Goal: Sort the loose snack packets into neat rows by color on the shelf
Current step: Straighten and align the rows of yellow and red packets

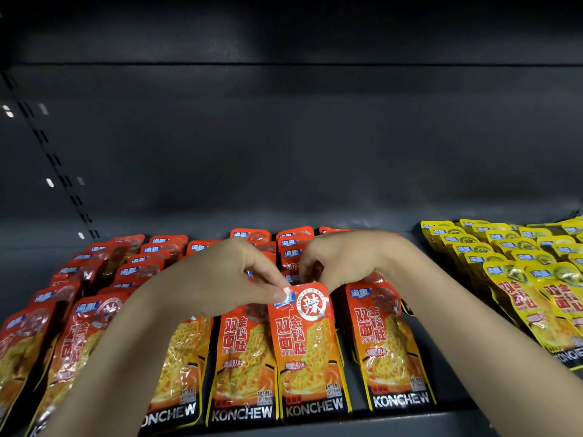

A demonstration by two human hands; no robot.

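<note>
Shelf: a dark grey metal shelf (410, 414) is seen from above, with a dark back wall (284, 152) behind it and another shelf board (284, 36) overhead.
Side post: a strip with rows of small slots (60, 171) is seen running down the left side.
Red packets: many red packets (151, 257) are laid in rows across the left and middle of the shelf, each one lapping over the next.
Yellow packets: yellow packets (504, 257) are laid in rows on the right, near the red ones but apart from them.
Held packet: one red packet (304, 348) is laid at the front of a middle row, on top of the packets behind it.
Left hand: the top left corner of that packet is pinched by the left hand (217, 279), with thumb and finger.
Right hand: the top right edge is held by the curled fingers of the right hand (340, 260).
In the way: parts of the red rows are hidden by both hands and arms.
</note>
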